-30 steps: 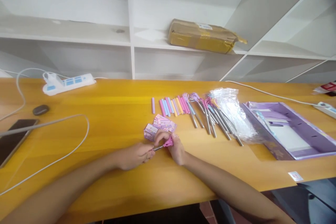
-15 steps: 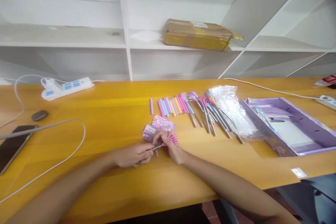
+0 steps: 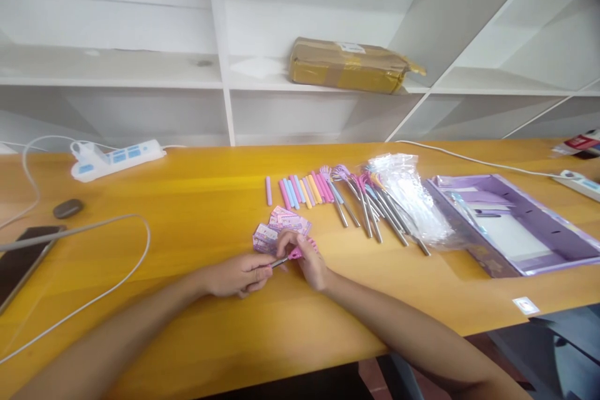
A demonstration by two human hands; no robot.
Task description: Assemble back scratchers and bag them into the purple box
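Between my two hands is a back scratcher (image 3: pixel 295 254) with a pink claw head and a thin metal rod. My left hand (image 3: pixel 241 275) is closed around the rod, hiding its lower end. With thumb and fingers, my right hand (image 3: pixel 307 259) grips the scratcher by the pink head, covering part of it. Just beyond the hands lie several printed pink and purple cards (image 3: pixel 281 225), overlapping. Farther off is a row of pink, blue, orange and purple tubes (image 3: pixel 304 190). More back scratchers (image 3: pixel 375 206) with coloured claw heads lie to their right.
Clear plastic bags (image 3: pixel 412 200) lie beside the scratchers, then an open purple box (image 3: pixel 553 219). A power strip (image 3: pixel 117 159), white cable (image 3: pixel 147 244), small dark object (image 3: pixel 68 208) and phone (image 3: pixel 23 265) are at left. A taped carton (image 3: pixel 347 65) rests on the shelf.
Slightly more of the metal rod shows between my hands, and the pink head has turned in my right hand. The whole view has shifted a little.
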